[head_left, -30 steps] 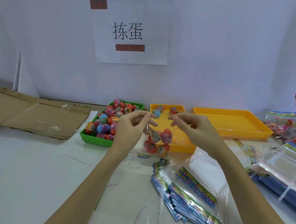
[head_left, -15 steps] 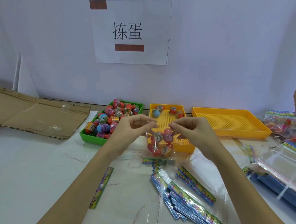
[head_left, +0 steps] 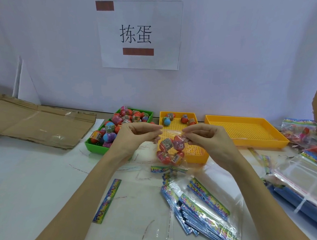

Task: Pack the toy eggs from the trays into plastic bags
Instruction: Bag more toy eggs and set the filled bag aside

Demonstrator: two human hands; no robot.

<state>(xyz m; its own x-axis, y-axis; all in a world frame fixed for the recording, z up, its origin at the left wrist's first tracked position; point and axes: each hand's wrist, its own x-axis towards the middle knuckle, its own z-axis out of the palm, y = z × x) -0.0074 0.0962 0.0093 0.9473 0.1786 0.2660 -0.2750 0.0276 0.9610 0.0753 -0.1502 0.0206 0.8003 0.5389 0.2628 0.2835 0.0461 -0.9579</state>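
A clear plastic bag (head_left: 170, 151) with several toy eggs inside hangs in front of the small yellow tray (head_left: 198, 156). My left hand (head_left: 134, 137) pinches the bag's top edge on the left, and my right hand (head_left: 206, 139) pinches it on the right. A colourful header strip lies at the bag's bottom end. The green tray (head_left: 95, 147) to the left is full of toy eggs. A few more eggs (head_left: 178, 119) sit at the back of the small yellow tray.
A large yellow tray (head_left: 245, 130) stands at the right. Empty bags (head_left: 204, 214) with colourful headers are stacked near me. Filled bags (head_left: 300, 134) and clear bags (head_left: 301, 175) lie at far right. Flattened cardboard (head_left: 34, 122) lies left. A loose header strip (head_left: 107, 199) lies on the table.
The bag of eggs has come down slightly and my hands have drawn closer together along its top edge. The loose header strip now shows beside my left forearm.
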